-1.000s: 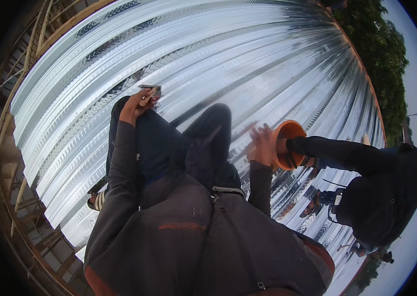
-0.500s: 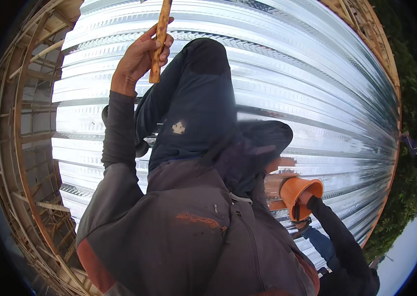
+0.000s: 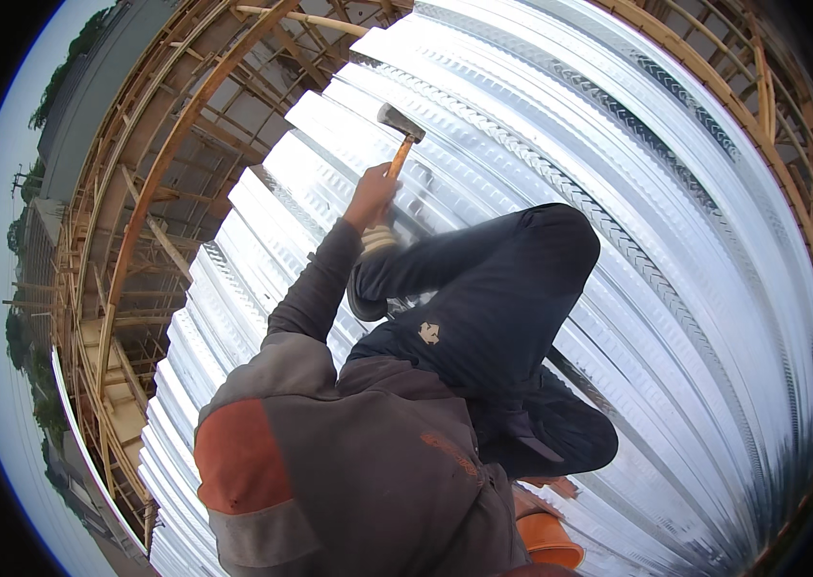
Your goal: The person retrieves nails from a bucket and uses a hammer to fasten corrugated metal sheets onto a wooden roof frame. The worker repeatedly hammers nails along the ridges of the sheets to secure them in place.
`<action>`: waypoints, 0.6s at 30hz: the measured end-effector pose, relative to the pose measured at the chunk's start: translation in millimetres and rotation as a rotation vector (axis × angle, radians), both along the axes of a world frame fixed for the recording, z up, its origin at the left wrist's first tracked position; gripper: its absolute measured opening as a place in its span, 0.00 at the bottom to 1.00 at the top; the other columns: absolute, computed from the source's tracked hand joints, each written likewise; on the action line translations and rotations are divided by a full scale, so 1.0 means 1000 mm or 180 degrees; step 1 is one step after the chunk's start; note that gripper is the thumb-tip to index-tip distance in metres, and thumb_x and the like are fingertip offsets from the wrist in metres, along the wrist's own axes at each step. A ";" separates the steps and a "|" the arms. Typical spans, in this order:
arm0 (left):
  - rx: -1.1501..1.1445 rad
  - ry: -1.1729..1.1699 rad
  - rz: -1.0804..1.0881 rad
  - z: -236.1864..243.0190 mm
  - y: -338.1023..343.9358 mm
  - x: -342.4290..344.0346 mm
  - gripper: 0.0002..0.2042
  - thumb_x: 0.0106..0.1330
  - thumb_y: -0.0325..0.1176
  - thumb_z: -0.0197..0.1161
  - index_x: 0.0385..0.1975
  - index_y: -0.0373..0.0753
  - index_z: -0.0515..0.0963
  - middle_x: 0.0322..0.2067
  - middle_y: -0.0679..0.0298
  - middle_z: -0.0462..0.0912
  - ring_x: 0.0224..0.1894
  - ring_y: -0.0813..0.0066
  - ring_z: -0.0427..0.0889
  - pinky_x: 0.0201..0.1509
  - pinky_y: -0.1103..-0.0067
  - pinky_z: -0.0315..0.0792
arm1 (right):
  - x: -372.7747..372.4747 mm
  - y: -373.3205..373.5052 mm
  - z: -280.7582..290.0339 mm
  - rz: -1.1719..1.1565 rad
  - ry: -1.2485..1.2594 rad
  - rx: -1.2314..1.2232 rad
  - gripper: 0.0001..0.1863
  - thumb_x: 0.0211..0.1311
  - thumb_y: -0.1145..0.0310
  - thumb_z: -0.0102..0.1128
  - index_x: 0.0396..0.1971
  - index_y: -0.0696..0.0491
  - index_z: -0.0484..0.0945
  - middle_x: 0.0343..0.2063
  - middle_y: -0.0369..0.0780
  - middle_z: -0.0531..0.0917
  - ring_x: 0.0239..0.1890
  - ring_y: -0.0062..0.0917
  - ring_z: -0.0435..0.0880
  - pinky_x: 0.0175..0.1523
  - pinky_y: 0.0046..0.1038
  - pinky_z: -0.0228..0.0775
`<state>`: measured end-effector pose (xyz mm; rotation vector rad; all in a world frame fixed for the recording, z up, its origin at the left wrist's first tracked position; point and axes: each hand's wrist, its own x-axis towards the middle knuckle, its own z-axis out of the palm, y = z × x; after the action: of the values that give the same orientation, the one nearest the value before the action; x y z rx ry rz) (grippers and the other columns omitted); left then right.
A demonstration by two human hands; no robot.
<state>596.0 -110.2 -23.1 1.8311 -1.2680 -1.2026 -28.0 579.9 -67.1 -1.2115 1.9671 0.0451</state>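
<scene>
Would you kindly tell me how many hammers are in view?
1: the hammer held in the left hand, over the ribbed metal sheets. Any others could be hidden beneath the jacket or bent legs.

Wooden-handled hammer (image 3: pixel 403 125), grey-headed, held aslant

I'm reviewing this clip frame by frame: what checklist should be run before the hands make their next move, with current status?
1. Left hand closed around the hammer handle: ok.
2. Hammer head clear of the metal sheets: cannot tell; it shows over them, but contact is unclear.
3. Right hand in sight: not ok; it is not visible.
4. Orange bucket apart from the hammer: ok; it sits at the lower edge.
5. Bucket contents: cannot tell.
</scene>
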 end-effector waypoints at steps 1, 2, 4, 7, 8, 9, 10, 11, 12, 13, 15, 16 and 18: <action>-0.0266 -0.0065 -0.0095 -0.005 -0.014 0.002 0.13 0.67 0.28 0.60 0.49 0.31 0.77 0.21 0.66 0.74 0.19 0.80 0.73 0.18 0.76 0.68 | 0.015 -0.032 -0.026 -0.0275 0.0366 -0.0088 0.10 0.72 0.62 0.57 0.42 0.51 0.80 0.35 0.42 0.83 0.39 0.38 0.86 0.44 0.40 0.79; -0.0035 -0.0091 0.0019 -0.008 -0.032 0.007 0.13 0.67 0.29 0.59 0.48 0.31 0.77 0.21 0.65 0.74 0.19 0.79 0.73 0.18 0.76 0.68 | 0.028 -0.064 -0.048 -0.0540 0.0695 -0.0125 0.10 0.72 0.61 0.56 0.43 0.51 0.80 0.35 0.42 0.83 0.40 0.38 0.86 0.44 0.40 0.79; 0.0434 -0.0175 0.0276 -0.007 -0.072 0.031 0.13 0.68 0.31 0.56 0.47 0.31 0.77 0.22 0.64 0.75 0.18 0.78 0.73 0.19 0.76 0.68 | 0.053 -0.122 -0.079 -0.0968 0.1182 -0.0111 0.11 0.73 0.61 0.54 0.43 0.51 0.80 0.36 0.43 0.84 0.41 0.39 0.86 0.45 0.41 0.79; 0.0414 -0.0959 0.0064 -0.002 -0.119 0.059 0.16 0.68 0.33 0.54 0.50 0.32 0.77 0.25 0.63 0.77 0.19 0.75 0.75 0.20 0.75 0.71 | 0.081 -0.174 -0.103 -0.1484 0.1741 0.0136 0.13 0.74 0.60 0.51 0.45 0.51 0.79 0.38 0.44 0.84 0.42 0.40 0.86 0.46 0.42 0.79; 0.0395 -0.1285 -0.0023 -0.001 -0.136 0.071 0.17 0.68 0.33 0.54 0.52 0.32 0.77 0.25 0.62 0.77 0.20 0.75 0.76 0.20 0.75 0.72 | 0.088 -0.183 -0.107 -0.1618 0.1885 0.0252 0.13 0.75 0.59 0.50 0.45 0.51 0.79 0.38 0.44 0.84 0.43 0.40 0.86 0.47 0.42 0.79; 0.0363 -0.1580 -0.0053 0.003 -0.154 0.083 0.19 0.67 0.32 0.53 0.57 0.35 0.77 0.28 0.60 0.80 0.22 0.73 0.80 0.22 0.73 0.75 | 0.094 -0.190 -0.109 -0.1739 0.2028 0.0359 0.14 0.75 0.59 0.49 0.45 0.51 0.79 0.39 0.44 0.84 0.43 0.41 0.86 0.47 0.43 0.79; 0.0386 -0.1814 -0.0077 0.009 -0.173 0.099 0.23 0.66 0.33 0.54 0.63 0.39 0.76 0.32 0.58 0.84 0.25 0.71 0.84 0.24 0.72 0.78 | 0.099 -0.196 -0.109 -0.1850 0.2180 0.0472 0.14 0.76 0.59 0.48 0.46 0.51 0.79 0.39 0.45 0.84 0.44 0.41 0.86 0.48 0.43 0.78; 0.0226 -0.2120 -0.0263 0.015 -0.190 0.117 0.24 0.67 0.34 0.55 0.64 0.40 0.75 0.34 0.55 0.86 0.27 0.65 0.86 0.28 0.68 0.79 | 0.105 -0.200 -0.110 -0.1955 0.2315 0.0569 0.15 0.76 0.58 0.47 0.46 0.51 0.79 0.40 0.45 0.84 0.44 0.42 0.86 0.48 0.43 0.78; 0.0089 -0.2446 -0.0416 0.023 -0.200 0.144 0.24 0.68 0.35 0.56 0.65 0.41 0.75 0.36 0.52 0.87 0.29 0.60 0.87 0.31 0.65 0.81 | 0.109 -0.201 -0.106 -0.2019 0.2417 0.0671 0.15 0.77 0.58 0.46 0.46 0.51 0.79 0.40 0.45 0.84 0.45 0.42 0.86 0.48 0.44 0.78; -0.0249 -0.3025 -0.0723 0.023 -0.210 0.182 0.24 0.69 0.36 0.56 0.66 0.43 0.74 0.38 0.48 0.87 0.33 0.53 0.87 0.36 0.61 0.81 | 0.112 -0.203 -0.105 -0.2050 0.2513 0.0776 0.16 0.77 0.58 0.45 0.47 0.51 0.79 0.41 0.45 0.84 0.45 0.42 0.86 0.49 0.44 0.78; -0.0853 -0.3421 -0.0901 0.030 -0.229 0.215 0.23 0.71 0.36 0.55 0.67 0.45 0.74 0.38 0.44 0.86 0.36 0.43 0.86 0.41 0.55 0.79 | 0.114 -0.212 -0.099 -0.2197 0.2770 0.0889 0.17 0.78 0.57 0.44 0.47 0.51 0.79 0.42 0.46 0.85 0.46 0.43 0.86 0.50 0.45 0.78; -0.1102 -0.3237 -0.0759 0.035 -0.237 0.213 0.22 0.72 0.35 0.55 0.66 0.45 0.75 0.35 0.43 0.86 0.35 0.40 0.86 0.43 0.52 0.79 | 0.114 -0.216 -0.095 -0.2297 0.2955 0.0885 0.17 0.79 0.57 0.43 0.48 0.51 0.79 0.42 0.46 0.85 0.47 0.44 0.86 0.50 0.45 0.78; -0.0974 -0.2993 -0.0593 0.066 -0.249 0.200 0.23 0.73 0.36 0.55 0.67 0.45 0.74 0.32 0.42 0.86 0.35 0.39 0.85 0.42 0.51 0.78 | 0.106 -0.232 -0.097 -0.2416 0.3462 0.0666 0.18 0.80 0.56 0.41 0.49 0.50 0.79 0.43 0.47 0.85 0.48 0.44 0.86 0.51 0.46 0.78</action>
<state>796.2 -359.3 42.8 2.1235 -2.0060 -0.1263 77.7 348.3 -164.1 -0.1709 3.1266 0.6039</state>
